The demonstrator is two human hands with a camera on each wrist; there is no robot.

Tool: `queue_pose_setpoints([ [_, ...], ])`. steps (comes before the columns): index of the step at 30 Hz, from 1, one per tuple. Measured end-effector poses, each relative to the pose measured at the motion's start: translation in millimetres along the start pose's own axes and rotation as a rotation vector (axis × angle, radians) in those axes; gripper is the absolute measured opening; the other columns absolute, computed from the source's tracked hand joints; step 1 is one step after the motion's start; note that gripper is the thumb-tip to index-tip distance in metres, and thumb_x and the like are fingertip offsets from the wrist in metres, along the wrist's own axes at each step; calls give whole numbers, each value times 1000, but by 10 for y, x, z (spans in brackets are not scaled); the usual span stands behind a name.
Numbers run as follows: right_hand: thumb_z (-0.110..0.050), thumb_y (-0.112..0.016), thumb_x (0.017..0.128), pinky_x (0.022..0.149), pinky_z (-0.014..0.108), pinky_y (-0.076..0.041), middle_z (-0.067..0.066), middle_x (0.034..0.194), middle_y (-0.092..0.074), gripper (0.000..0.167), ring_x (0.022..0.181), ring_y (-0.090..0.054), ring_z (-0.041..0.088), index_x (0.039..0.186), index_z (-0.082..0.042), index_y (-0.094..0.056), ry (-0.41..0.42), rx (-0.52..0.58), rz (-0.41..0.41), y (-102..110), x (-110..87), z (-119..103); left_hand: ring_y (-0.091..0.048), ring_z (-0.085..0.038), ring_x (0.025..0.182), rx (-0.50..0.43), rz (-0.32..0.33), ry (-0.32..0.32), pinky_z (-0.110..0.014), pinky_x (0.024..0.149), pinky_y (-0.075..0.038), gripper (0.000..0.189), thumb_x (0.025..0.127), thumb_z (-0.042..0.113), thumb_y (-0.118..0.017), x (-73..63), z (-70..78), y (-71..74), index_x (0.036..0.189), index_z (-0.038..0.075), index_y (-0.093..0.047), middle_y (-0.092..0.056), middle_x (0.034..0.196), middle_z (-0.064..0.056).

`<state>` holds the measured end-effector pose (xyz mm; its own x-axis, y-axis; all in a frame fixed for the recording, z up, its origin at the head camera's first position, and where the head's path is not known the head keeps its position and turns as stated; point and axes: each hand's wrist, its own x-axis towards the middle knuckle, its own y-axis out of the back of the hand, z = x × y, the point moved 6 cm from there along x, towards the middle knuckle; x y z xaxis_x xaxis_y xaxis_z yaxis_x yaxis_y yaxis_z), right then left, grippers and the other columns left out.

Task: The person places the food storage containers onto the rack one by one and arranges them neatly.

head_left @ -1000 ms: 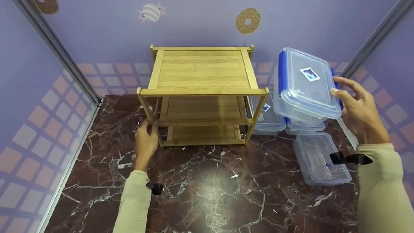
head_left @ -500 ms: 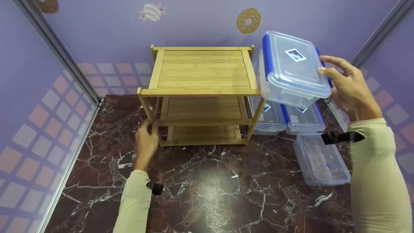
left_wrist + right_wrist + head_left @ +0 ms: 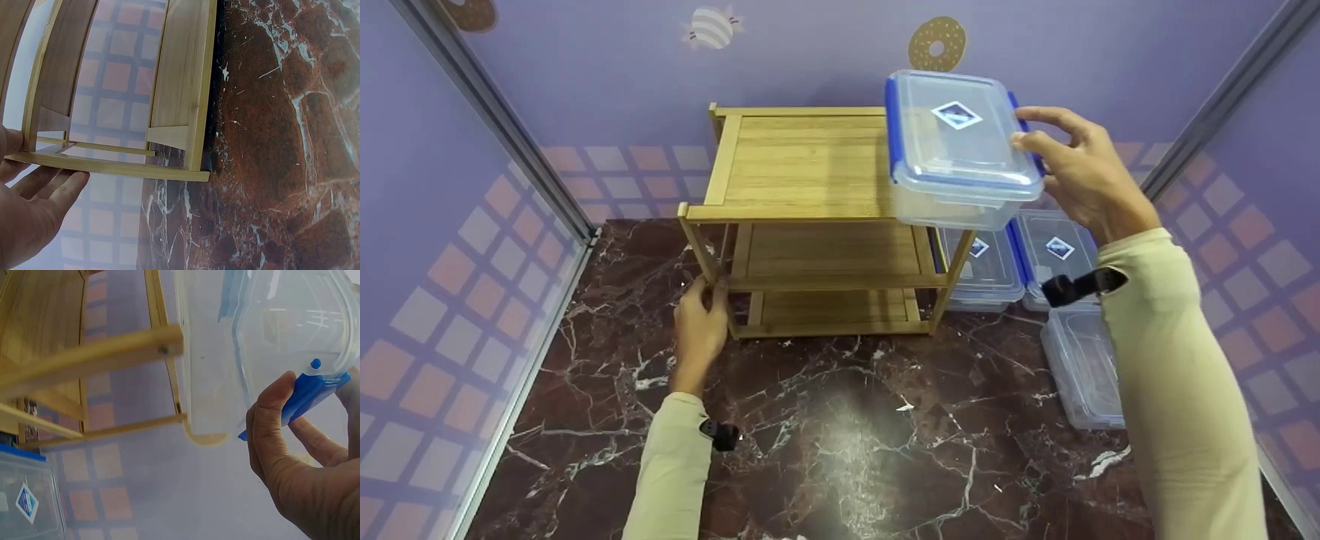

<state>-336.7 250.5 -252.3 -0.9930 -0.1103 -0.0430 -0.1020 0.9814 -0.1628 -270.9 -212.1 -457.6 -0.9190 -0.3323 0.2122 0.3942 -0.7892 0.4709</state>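
In the head view, my right hand (image 3: 1084, 169) grips a clear plastic storage box (image 3: 960, 150) by the blue clip on its right side. The lidded box, with a diamond-shaped sticker on top, hangs over the right end of the wooden shelf rack (image 3: 802, 161). Whether its base touches the top shelf cannot be told. From the right wrist view, the thumb and fingers pinch around the blue clip (image 3: 309, 396). My left hand (image 3: 701, 322) holds the rack's front left leg; in the left wrist view its fingers curl round that wooden upright (image 3: 112, 167).
Two lidded boxes with blue clips, one left (image 3: 979, 274) and one right (image 3: 1057, 251), stand on the floor right of the rack. Nearer lies another clear container (image 3: 1080, 367), partly behind my right sleeve. Patterned walls enclose the marbled floor (image 3: 840, 442).
My right hand has lifted the storage box and carried it leftward, from above the floor boxes to over the rack's right end. The left hand and rack stay put.
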Motion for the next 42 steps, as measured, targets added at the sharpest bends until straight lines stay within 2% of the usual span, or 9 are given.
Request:
queue_pose_setpoints([
  [7, -5, -79, 87, 82, 35, -58, 23, 130, -50, 58, 99, -67, 29, 140, -6, -55, 11, -35, 7, -193, 52, -37, -58, -40, 123, 17, -23, 7, -56, 102, -43, 38, 107, 28, -53, 6, -7, 25, 135, 4, -60, -64, 127, -22],
  [14, -6, -81, 86, 84, 36, -58, 21, 130, -52, 60, 104, -66, 30, 140, -9, -56, -13, -56, 9, -371, 139, -17, -56, -41, 125, 25, -16, 2, -55, 104, -41, 37, 106, 26, -53, 5, -11, 60, 133, 2, -61, -63, 130, -23],
  [21, -10, -81, 87, 88, 36, -57, 21, 131, -53, 58, 108, -65, 31, 140, -8, -56, 4, -65, -14, -551, 218, 31, -56, -41, 125, 19, -6, -3, -54, 105, -40, 38, 106, 27, -54, 0, -8, 48, 133, 2, -61, -64, 129, -23],
  [28, -14, -82, 87, 89, 36, -56, 21, 128, -56, 58, 106, -66, 30, 137, -7, -55, 19, -62, -11, -683, 267, 93, -61, -37, 115, 6, -7, -6, -55, 98, -44, 37, 106, 29, -54, -18, 18, 43, 132, 4, -63, -67, 121, -21],
  [31, -15, -82, 87, 90, 36, -56, 21, 130, -56, 57, 108, -66, 30, 136, -5, -55, 21, -53, -4, -736, 279, 118, -60, -37, 114, -9, -5, -11, -54, 99, -43, 36, 106, 27, -55, -25, 23, 29, 133, 4, -63, -67, 121, -20],
  [35, -13, -81, 88, 92, 34, -55, 18, 139, -51, 54, 113, -63, 29, 134, -1, -57, 44, -31, 2, -822, 293, 149, -60, -36, 117, -14, 1, -8, -54, 100, -43, 36, 106, 26, -55, -30, 25, 16, 134, 5, -62, -67, 124, -19],
  [38, -13, -79, 89, 94, 34, -54, 15, 149, -44, 50, 113, -63, 28, 133, 1, -58, 83, -29, -12, -905, 300, 172, -62, -35, 111, -14, -6, 3, -54, 96, -46, 37, 106, 29, -55, -31, 31, 6, 135, 7, -62, -68, 121, -18],
  [42, -16, -78, 91, 97, 36, -52, 20, 144, -49, 52, 112, -62, 29, 135, 1, -58, 125, -30, -75, -1036, 295, 213, -63, -35, 110, -15, -24, 17, -55, 94, -47, 39, 106, 31, -53, -37, 24, -7, 137, 9, -61, -68, 121, -17],
])
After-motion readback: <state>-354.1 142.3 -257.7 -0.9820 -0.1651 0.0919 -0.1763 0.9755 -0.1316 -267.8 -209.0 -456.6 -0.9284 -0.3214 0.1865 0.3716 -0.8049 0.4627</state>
